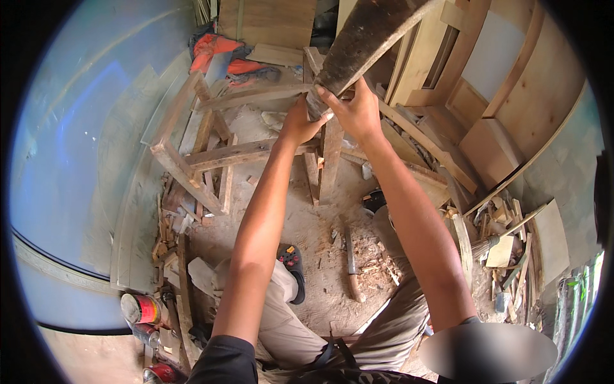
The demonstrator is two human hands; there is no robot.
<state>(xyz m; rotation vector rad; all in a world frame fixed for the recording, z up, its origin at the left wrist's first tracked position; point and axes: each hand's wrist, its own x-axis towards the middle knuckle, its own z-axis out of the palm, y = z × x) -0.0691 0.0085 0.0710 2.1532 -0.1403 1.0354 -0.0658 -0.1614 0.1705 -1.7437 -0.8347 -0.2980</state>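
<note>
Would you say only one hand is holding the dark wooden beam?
No, the left hand and right hand both hold the dark wooden beam.

The far end of the dark timber beam (371,48) is cut off by the top edge, and most fingertips of the left grip (299,123) and right grip (358,115) are hidden behind it. A blurred oval (489,353) masks the lower right, the bottom edge crops a red tin (160,373), and the trouser leg (393,233) partly covers the right shoe (373,201).
</note>
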